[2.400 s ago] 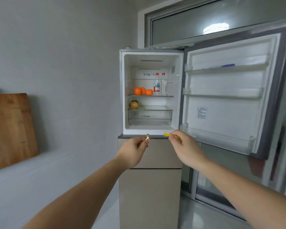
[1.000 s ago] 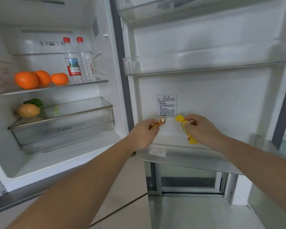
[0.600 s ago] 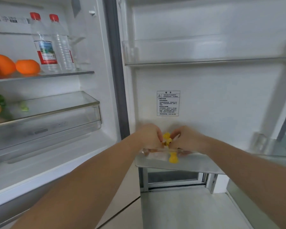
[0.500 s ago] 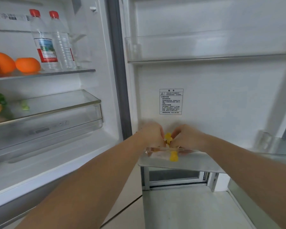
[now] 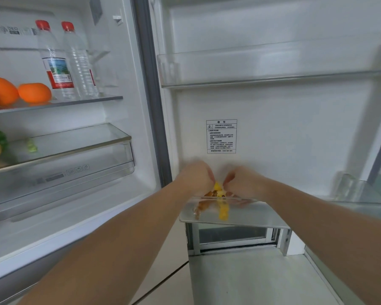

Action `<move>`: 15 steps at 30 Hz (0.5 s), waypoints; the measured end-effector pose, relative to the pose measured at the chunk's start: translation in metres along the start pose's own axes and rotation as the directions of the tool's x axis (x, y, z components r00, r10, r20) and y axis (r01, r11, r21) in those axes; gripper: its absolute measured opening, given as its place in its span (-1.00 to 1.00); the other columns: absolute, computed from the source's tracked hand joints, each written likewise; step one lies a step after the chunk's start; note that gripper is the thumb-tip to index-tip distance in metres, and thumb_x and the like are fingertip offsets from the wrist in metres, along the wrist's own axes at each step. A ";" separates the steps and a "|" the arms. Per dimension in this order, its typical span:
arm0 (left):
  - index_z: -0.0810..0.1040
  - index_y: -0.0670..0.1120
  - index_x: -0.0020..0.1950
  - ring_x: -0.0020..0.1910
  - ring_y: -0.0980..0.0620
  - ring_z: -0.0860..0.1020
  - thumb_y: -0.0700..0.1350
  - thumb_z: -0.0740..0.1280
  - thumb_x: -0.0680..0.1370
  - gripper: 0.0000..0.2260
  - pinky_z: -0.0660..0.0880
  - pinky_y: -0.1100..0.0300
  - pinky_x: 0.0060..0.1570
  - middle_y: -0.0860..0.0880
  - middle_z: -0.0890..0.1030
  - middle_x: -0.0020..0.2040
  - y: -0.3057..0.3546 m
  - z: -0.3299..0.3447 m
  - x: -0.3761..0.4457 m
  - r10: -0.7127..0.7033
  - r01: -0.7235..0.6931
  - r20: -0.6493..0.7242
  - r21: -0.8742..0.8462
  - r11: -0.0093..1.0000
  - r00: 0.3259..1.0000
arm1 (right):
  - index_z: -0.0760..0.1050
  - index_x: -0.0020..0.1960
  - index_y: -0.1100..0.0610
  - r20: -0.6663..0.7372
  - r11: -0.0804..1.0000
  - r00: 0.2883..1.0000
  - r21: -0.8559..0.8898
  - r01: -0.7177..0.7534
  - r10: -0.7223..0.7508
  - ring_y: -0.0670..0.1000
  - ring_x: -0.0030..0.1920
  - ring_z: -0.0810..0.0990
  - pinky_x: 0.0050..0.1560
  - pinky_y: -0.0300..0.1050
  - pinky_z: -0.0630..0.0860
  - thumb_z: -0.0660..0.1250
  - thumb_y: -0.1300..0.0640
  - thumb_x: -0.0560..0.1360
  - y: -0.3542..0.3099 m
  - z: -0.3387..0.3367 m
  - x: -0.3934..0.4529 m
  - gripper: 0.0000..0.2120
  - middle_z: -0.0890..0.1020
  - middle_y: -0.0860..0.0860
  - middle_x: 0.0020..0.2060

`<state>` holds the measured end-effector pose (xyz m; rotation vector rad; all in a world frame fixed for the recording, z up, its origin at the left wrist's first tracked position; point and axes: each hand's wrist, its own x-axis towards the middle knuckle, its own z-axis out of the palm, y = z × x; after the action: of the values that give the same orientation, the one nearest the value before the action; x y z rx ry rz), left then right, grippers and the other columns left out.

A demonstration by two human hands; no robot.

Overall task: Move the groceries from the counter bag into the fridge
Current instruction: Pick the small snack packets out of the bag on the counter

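Note:
The fridge stands open, its door swung out to the right. Both my hands are down in the lowest clear door bin. My left hand holds a small brown-gold wrapped snack, which shows through the bin's front wall. My right hand holds a yellow wrapped snack, its lower end also seen through the wall. The two hands nearly touch above the packets. Motion blur hides the fingers, so the exact grip is hard to read.
Two water bottles and oranges sit on the glass shelf. A crisper drawer lies below, with a green and a yellow fruit on its lid at the far left. An upper door bin hangs above.
I walked up to the fridge with a snack in each hand. Both hands then dropped from in front of the door label into the lowest door bin, and the packets now sit lower inside it.

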<state>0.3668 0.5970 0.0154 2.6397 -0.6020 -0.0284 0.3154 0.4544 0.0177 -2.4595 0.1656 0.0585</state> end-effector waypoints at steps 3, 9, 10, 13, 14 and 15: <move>0.61 -0.03 -0.02 -0.01 0.05 0.56 -0.14 0.31 0.51 -0.89 0.54 0.12 0.05 0.04 0.61 -0.03 0.009 -0.009 -0.013 0.019 -0.022 -0.063 -0.044 0.999 0.998 | 0.59 0.03 0.27 -0.075 0.997 0.995 -0.039 0.068 -0.071 0.12 -0.07 0.62 -0.05 -0.09 0.53 0.24 0.26 0.48 0.005 -0.009 -0.005 -0.79 0.65 0.16 -0.09; 0.51 0.07 0.19 0.02 0.05 0.50 0.03 0.29 0.55 -0.77 0.48 0.12 0.06 0.08 0.53 0.08 0.028 -0.024 -0.038 0.123 -0.115 -0.157 0.057 0.992 0.980 | 0.50 0.10 0.03 -0.241 0.946 0.944 -0.285 0.153 -0.225 0.06 0.04 0.53 0.08 -0.07 0.50 0.29 0.05 0.48 0.024 -0.047 -0.034 -0.80 0.52 -0.04 -0.05; 0.50 0.09 0.20 0.03 0.06 0.49 0.05 0.28 0.54 -0.76 0.47 0.12 0.08 0.09 0.52 0.10 0.031 -0.024 -0.039 0.152 -0.141 -0.152 0.082 0.987 0.977 | 0.49 0.14 0.04 -0.265 0.942 0.936 -0.302 0.148 -0.232 0.07 0.06 0.52 0.10 -0.05 0.50 0.29 0.04 0.49 0.029 -0.052 -0.043 -0.76 0.53 -0.03 -0.03; 0.48 0.15 0.23 0.07 0.08 0.47 0.11 0.29 0.52 -0.72 0.45 0.11 0.12 0.14 0.50 0.11 0.048 -0.017 -0.037 0.256 -0.246 -0.155 0.078 0.966 0.954 | 0.46 0.24 0.04 -0.347 0.934 0.912 -0.346 0.093 -0.219 0.06 0.12 0.52 0.12 -0.03 0.48 0.27 0.02 0.50 0.042 -0.066 -0.074 -0.68 0.52 0.00 0.09; 0.48 0.15 0.23 0.10 0.07 0.48 0.11 0.30 0.51 -0.71 0.44 0.11 0.11 0.13 0.50 0.11 0.055 -0.013 -0.036 0.300 -0.294 -0.177 0.056 0.954 0.938 | 0.45 0.27 0.03 -0.381 0.933 0.901 -0.355 0.063 -0.206 0.06 0.13 0.52 0.12 -0.03 0.48 0.26 0.02 0.51 0.046 -0.070 -0.085 -0.66 0.51 0.00 0.13; 0.49 0.14 0.23 0.13 0.06 0.47 0.11 0.31 0.51 -0.70 0.43 0.11 0.12 0.12 0.52 0.12 0.062 -0.009 -0.035 0.347 -0.348 -0.199 0.033 0.937 0.916 | 0.43 0.30 0.02 -0.418 0.933 0.889 -0.360 0.026 -0.186 0.05 0.14 0.53 0.13 -0.03 0.49 0.26 0.01 0.52 0.049 -0.074 -0.097 -0.64 0.49 -0.02 0.17</move>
<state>0.3105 0.5649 0.0468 2.4522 -0.9865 0.3418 0.2128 0.3804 0.0525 -2.7935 0.2326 -0.5807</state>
